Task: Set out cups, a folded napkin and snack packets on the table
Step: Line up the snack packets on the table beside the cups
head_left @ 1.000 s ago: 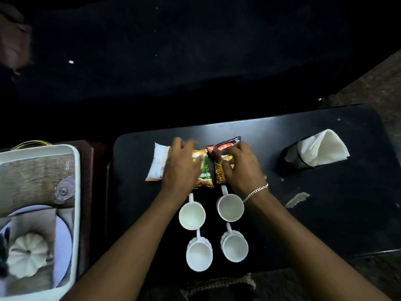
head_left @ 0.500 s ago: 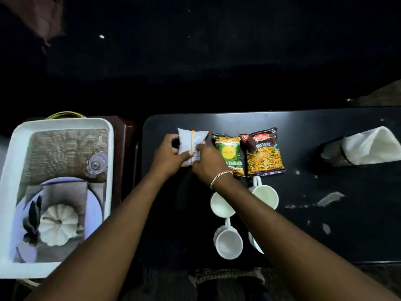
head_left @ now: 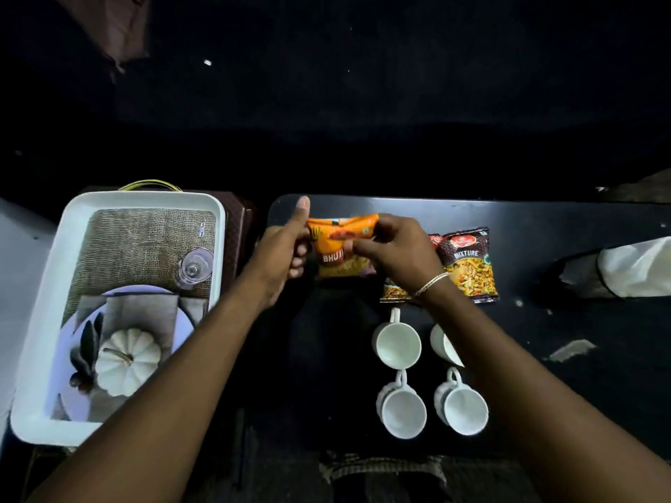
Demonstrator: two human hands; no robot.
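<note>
Both hands [head_left: 283, 263] [head_left: 395, 248] grip the orange packet [head_left: 336, 255], hiding a middle packet [head_left: 394, 290].

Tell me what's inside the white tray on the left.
The white tray holds a burlap mat, an overturned glass, and a white pumpkin on a napkin-covered plate. The left forearm hides its near corner.

An orange snack packet [head_left: 339, 248] is showing white lettering; at its three o'clock, a dark brown "Mixture" packet [head_left: 470, 265] is displaying yellow snacks. Four white ceramic cups [head_left: 399, 344] are contrasting with the black table [head_left: 544, 219].
</note>
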